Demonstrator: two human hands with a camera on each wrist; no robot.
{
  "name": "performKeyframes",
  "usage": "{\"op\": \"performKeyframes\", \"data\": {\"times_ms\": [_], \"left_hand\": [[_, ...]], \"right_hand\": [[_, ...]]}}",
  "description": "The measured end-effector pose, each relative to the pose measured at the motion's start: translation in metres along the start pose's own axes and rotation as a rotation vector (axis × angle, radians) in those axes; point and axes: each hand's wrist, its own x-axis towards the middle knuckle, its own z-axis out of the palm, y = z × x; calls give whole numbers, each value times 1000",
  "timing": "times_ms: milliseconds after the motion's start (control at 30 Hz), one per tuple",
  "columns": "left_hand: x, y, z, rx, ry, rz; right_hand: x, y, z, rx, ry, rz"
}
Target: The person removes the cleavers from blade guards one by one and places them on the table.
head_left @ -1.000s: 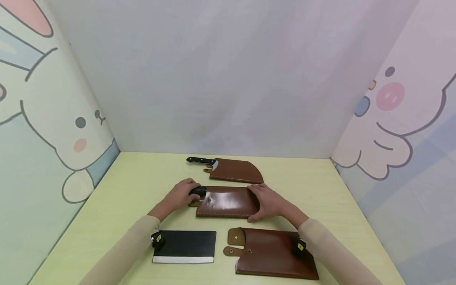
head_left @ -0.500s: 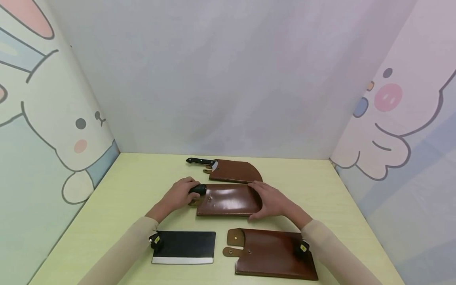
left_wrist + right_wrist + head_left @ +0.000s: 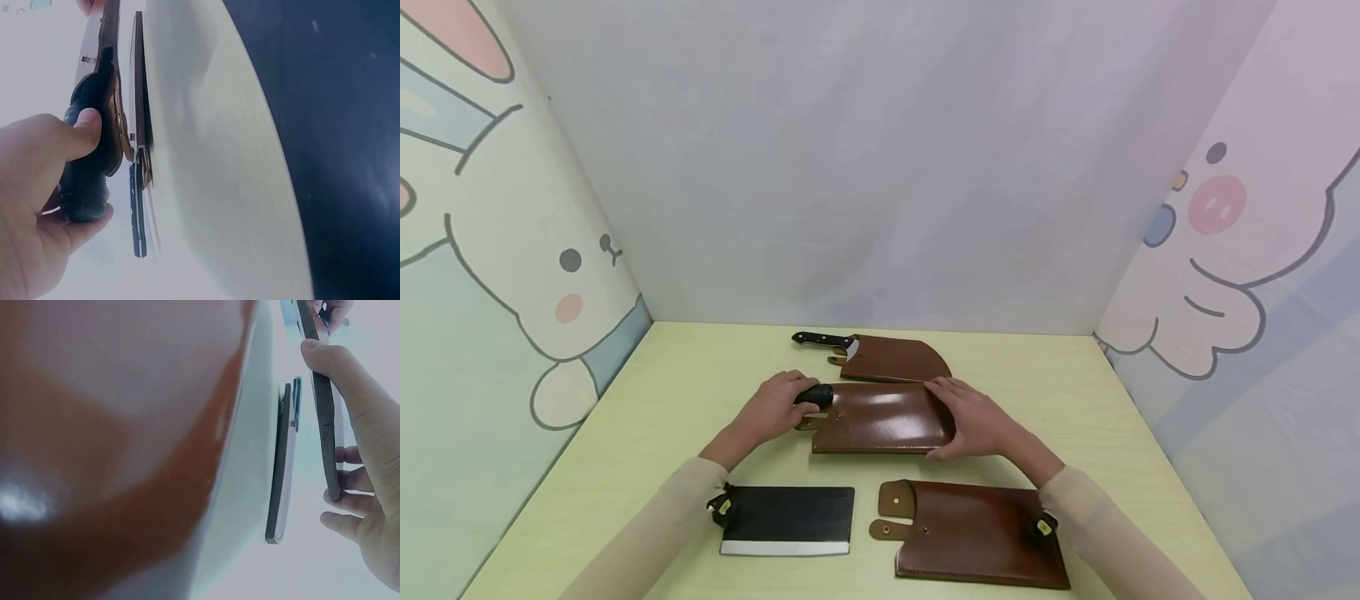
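Observation:
My left hand [image 3: 772, 408] grips the black handle [image 3: 87, 169] of a cleaver, with its thumb along one side. The cleaver's blade is hidden inside a glossy brown leather sheath [image 3: 880, 417]. At the sheath's right end, my right hand [image 3: 976, 421] holds it with the thumb on the near edge and the fingers at the far edge. Both wrist views show this sheath standing apart from the table. Just behind it on the table lies another brown sheath [image 3: 895, 358] with a rounded end, a black riveted knife handle [image 3: 823, 339] sticking out to the left.
Near the front left lies a black rectangular cleaver blade [image 3: 790, 512] with a bright edge, partly behind the left wrist camera. Right of it lies a larger brown sheath [image 3: 970, 533], its strap and flap pointing left. Walls rise behind the table [image 3: 700, 367] and at both sides.
Both hands have shifted the sheathed cleaver slightly toward the back of the table, closer to the rear sheath. The other things have stayed put.

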Motion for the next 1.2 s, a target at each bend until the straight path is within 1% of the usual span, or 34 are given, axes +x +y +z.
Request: {"op": "performKeyframes", "data": {"times_ms": [300, 533, 800, 1067, 1200], "left_hand": [[-2, 3, -4, -5, 17, -10], [-3, 5, -6, 34, 77, 27], [-6, 7, -9, 55, 113, 43], [-8, 4, -14, 61, 119, 46], [-9, 2, -15, 48, 115, 43]], "right_hand": [[-2, -1, -2, -14, 21, -6], [-4, -2, -5, -23, 45, -16], [-5, -4, -11, -8, 54, -23], [-7, -3, -14, 1, 64, -7], [-9, -2, -14, 13, 73, -12]]}}
